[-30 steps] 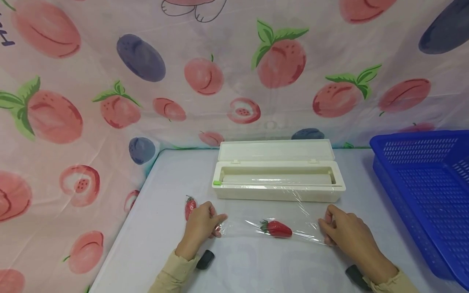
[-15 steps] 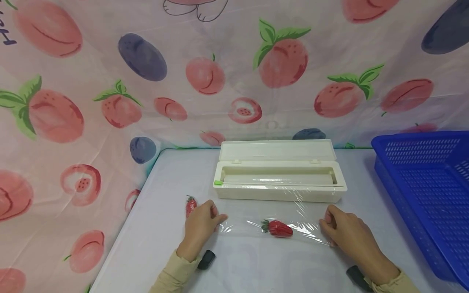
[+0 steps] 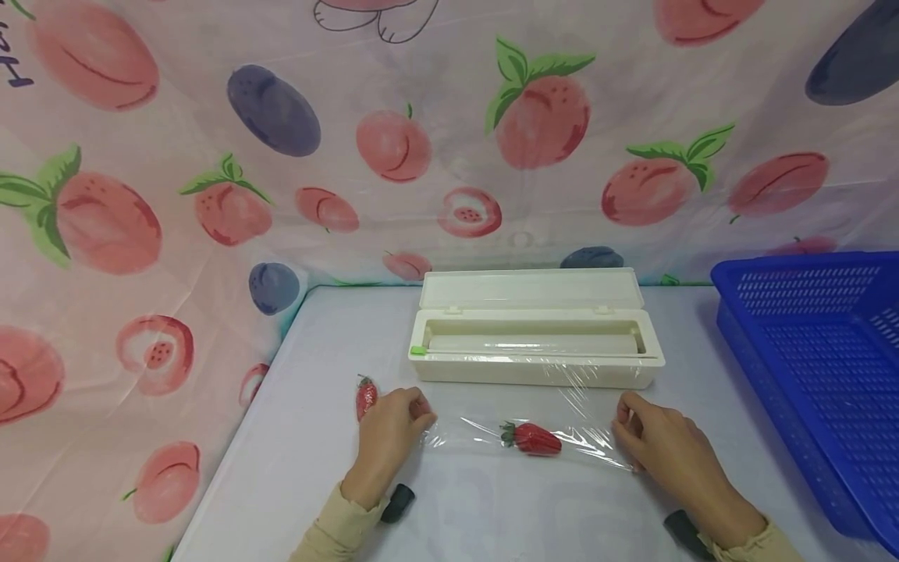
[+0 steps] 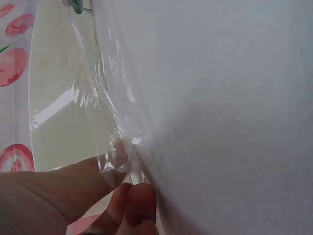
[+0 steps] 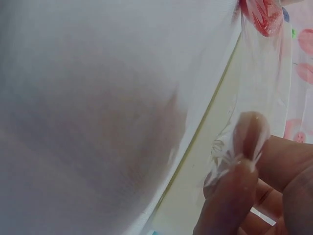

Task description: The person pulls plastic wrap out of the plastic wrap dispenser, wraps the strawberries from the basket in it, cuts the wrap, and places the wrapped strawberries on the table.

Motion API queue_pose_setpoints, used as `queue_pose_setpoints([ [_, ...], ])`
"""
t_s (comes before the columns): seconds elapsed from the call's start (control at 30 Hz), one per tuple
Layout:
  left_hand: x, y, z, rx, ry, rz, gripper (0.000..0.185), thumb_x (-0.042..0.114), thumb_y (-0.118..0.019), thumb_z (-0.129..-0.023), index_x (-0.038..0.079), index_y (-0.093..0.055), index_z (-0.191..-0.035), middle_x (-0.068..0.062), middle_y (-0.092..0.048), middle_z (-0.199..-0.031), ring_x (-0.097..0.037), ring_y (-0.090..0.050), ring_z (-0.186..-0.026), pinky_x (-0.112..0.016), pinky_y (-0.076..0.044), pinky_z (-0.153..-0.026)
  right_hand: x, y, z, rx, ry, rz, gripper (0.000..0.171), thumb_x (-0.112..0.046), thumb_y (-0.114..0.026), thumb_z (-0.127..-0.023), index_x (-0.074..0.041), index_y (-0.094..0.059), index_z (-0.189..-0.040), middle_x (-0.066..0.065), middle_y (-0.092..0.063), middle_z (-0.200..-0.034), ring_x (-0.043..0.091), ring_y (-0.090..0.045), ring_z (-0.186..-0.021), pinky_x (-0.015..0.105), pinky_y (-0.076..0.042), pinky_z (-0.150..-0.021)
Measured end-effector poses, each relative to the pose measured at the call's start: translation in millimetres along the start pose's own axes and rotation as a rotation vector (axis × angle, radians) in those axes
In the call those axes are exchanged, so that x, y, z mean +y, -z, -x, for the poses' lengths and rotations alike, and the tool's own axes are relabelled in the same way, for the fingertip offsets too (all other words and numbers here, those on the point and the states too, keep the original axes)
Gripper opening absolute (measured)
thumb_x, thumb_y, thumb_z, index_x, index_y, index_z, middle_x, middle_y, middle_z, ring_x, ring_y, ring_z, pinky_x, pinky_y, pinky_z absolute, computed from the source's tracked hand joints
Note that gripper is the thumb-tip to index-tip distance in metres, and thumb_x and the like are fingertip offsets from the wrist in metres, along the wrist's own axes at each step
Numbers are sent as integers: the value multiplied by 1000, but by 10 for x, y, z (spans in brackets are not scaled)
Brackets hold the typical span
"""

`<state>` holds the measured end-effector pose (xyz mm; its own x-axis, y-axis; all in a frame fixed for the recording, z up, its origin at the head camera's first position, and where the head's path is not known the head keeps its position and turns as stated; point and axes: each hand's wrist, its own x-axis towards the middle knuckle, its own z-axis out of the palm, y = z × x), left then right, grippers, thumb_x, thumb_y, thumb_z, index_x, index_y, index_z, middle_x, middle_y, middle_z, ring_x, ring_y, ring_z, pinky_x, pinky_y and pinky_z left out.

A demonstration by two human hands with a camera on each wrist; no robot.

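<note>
Fruit-print cloth backs a pale table [image 3: 492,515] where the left hand [image 3: 388,437] and right hand [image 3: 660,449] each pinch an end of cling film [image 3: 583,417] drawn from the open box [image 3: 534,373] over a strawberry [image 3: 531,439] at the table's middle. Stretched this thin, the film could probably tear or cling to itself if either pinch slips.

Blue basket [image 3: 808,343] cut off at right edge; second strawberry [image 3: 365,396] seemingly half hidden behind left hand [image 3: 389,437].
</note>
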<state>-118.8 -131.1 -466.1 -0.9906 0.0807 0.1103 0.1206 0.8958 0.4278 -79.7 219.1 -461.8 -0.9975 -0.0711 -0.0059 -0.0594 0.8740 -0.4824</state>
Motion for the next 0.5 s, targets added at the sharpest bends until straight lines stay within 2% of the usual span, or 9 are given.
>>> queue_pose_setpoints([
  [0.27, 2, 18, 27, 2, -19, -6, 12, 15, -85, -76, 18, -74, -75, 11, -61, -64, -3, -50, -60, -20, -40, -53, -24, 21, -7, -40, -22, -2, 5, -12, -65, -90, -11, -61, -91, -10, -52, -55, 11, -47, -52, 30, -36, -50],
  [0.5, -28, 36, 64, -11, -25, -19, 10, 15, -85, -77, 16, -75, -76, 10, -63, -66, -3, -52, -62, -21, -41, -54, -12, 14, -6, -28, -6, 3, 9, -15, -68, -88, -9, -63, -94, -7, -56, -62, 11, -49, -54, 30, -38, -50],
])
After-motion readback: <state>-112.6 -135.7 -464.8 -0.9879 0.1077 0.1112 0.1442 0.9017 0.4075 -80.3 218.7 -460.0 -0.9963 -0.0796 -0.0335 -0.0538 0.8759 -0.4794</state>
